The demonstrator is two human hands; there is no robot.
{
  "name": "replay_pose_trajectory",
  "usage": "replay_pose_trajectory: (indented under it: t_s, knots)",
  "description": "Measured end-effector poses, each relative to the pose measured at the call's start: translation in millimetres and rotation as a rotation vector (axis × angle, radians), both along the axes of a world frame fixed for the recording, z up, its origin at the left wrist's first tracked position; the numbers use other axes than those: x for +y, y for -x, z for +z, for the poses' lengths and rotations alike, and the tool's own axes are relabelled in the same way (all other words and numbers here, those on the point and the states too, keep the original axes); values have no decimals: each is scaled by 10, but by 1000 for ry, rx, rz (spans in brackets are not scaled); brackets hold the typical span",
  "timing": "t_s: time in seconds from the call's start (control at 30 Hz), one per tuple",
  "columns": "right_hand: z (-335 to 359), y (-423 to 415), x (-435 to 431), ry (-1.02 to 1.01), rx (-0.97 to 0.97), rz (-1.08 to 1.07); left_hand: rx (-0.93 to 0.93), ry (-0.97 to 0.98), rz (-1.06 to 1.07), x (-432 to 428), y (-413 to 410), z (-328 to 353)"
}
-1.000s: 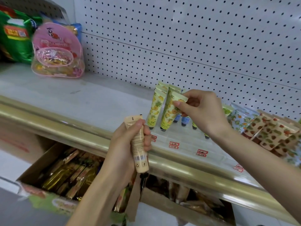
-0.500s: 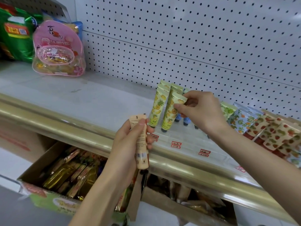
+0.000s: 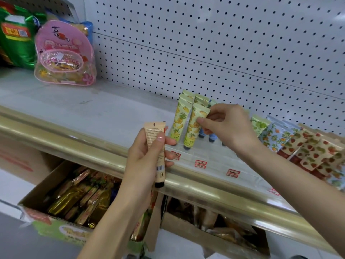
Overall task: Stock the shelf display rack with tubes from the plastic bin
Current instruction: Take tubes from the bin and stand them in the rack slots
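Note:
My left hand [image 3: 143,161] grips a peach-coloured tube [image 3: 156,146] upright, black cap down, in front of the shelf's gold rail. My right hand [image 3: 227,126] pinches the top edge of a yellow pineapple-print tube [image 3: 193,128] that stands cap-down in the clear display rack [image 3: 214,157]. A second pineapple tube [image 3: 179,120] stands just left of it, with more behind. Blue-capped tubes sit partly hidden behind my right hand. Tubes with fruit and strawberry prints [image 3: 309,148] lean in the rack to the right. The plastic bin is out of view.
A pink snack bag [image 3: 63,55] and a green packet [image 3: 16,34] sit at the shelf's far left. A white pegboard [image 3: 224,43] backs the shelf. Below the gold rail [image 3: 74,139], open cardboard boxes [image 3: 61,200] hold wrapped snacks. Red price labels [image 3: 200,163] line the rack's front.
My right hand has stayed pinching the pineapple tube's top, setting it more upright in the rack. My left hand still grips the peach tube in nearly the same place.

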State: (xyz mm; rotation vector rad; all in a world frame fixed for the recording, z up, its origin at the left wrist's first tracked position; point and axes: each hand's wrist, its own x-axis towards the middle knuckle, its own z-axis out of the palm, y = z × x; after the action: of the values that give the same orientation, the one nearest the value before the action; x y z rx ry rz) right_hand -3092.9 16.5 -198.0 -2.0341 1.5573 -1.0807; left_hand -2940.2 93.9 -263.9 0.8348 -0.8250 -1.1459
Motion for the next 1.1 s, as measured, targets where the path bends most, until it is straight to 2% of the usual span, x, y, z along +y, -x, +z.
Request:
replay_pose_trajectory:
  t_s: [0.13, 0.23, 0.37, 0.5, 0.63, 0.83, 1.1]
  knots:
    - [11, -1, 14, -11, -6, 3, -4, -16, 17, -12, 19, -16]
    - [44, 34, 40, 8, -13, -18, 61, -40, -12, -24, 35, -7]
    - [153, 127, 176, 58, -69, -34, 143, -46, -156, -46, 93, -2]
    - [265, 189, 418, -106, -153, 144, 117, 7, -387, -6, 209, -14]
    - [345, 343, 581, -231, -131, 237, 43, 37, -580, 64, 351, -9]
    - [340, 636, 722, -354, -159, 249, -14, 73, -737, 118, 610, -15]
    - [438, 1012, 935, -316, -175, 221, -8, 74, -882, 161, 965, 15]
